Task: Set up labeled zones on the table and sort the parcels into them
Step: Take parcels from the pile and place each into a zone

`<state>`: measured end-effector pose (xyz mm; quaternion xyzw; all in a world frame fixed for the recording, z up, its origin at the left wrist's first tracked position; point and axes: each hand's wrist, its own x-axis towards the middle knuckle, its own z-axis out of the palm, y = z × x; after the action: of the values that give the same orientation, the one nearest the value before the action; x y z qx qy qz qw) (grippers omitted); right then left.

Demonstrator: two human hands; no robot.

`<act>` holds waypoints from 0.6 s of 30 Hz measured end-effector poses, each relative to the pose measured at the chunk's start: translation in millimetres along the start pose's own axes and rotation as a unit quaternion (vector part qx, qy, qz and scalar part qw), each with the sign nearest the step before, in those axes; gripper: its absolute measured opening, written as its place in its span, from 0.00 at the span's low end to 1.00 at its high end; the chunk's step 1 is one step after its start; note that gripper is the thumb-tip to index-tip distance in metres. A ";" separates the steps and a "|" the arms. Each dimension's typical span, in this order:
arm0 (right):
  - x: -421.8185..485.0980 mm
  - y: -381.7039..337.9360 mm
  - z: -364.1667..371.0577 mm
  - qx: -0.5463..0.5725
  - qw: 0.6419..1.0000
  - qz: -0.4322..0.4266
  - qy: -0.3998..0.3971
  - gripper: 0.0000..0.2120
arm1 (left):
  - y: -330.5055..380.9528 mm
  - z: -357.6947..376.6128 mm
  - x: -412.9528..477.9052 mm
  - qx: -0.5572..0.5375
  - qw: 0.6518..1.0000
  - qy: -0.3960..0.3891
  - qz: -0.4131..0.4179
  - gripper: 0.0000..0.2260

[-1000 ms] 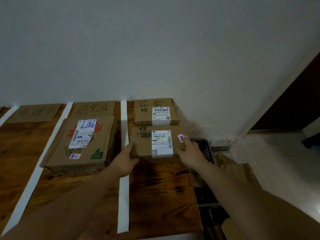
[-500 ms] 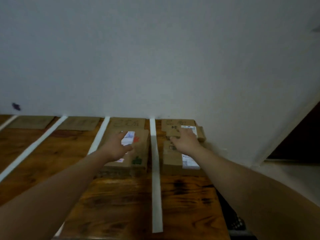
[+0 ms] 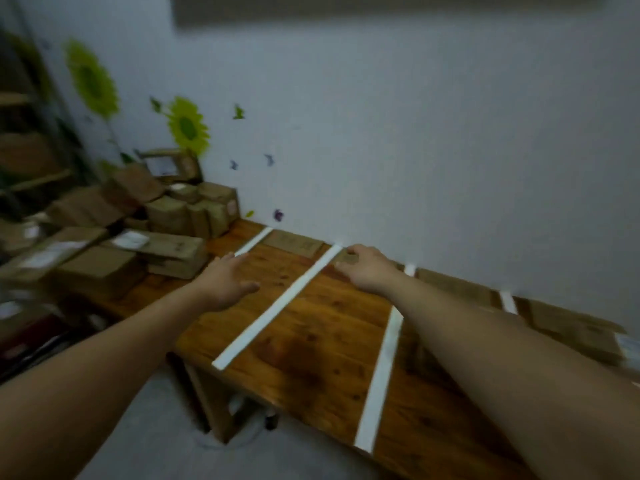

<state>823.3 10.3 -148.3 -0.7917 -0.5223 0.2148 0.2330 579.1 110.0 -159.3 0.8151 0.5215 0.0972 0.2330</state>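
White tape strips (image 3: 281,306) split the wooden table (image 3: 311,358) into zones, each with a cardboard label (image 3: 294,242) at the wall. My left hand (image 3: 225,282) hovers over the left end of the table, fingers relaxed and empty. My right hand (image 3: 367,268) hovers near the wall over a second label, fingers loosely bent, holding nothing. Sorted cardboard parcels (image 3: 575,327) lie blurred at the far right behind my right forearm. A heap of unsorted cardboard parcels (image 3: 166,247) fills the table's left end.
A white wall with sunflower stickers (image 3: 188,128) backs the table. Shelving (image 3: 31,161) stands at the far left. Grey floor (image 3: 156,445) lies below the table's front edge. The whole frame is motion-blurred.
Both hands have let go of the parcels in the right zones. My view and arms have swung left toward the heap of unsorted parcels.
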 end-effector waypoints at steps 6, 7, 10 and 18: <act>72.7 -125.1 76.5 -0.008 0.994 -0.097 -0.049 0.28 | -127.8 -74.4 22.3 -0.007 0.995 0.031 -0.097 0.34; 88.3 -141.7 89.7 -0.006 0.992 -0.108 -0.061 0.29 | -144.1 -85.5 28.2 -0.011 0.993 0.034 -0.113 0.34; 141.2 -187.8 129.2 -0.017 0.988 -0.131 -0.083 0.30 | -197.9 -116.1 57.0 -0.005 0.989 0.054 -0.138 0.33; 277.7 -311.7 218.5 -0.004 0.980 -0.144 -0.135 0.32 | -334.0 -201.0 129.1 -0.032 0.971 0.076 -0.222 0.33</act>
<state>569.8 407.1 -164.8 -0.6731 -0.6580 0.2821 0.1857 286.0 397.6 -155.5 0.6609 0.7025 0.1216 0.2342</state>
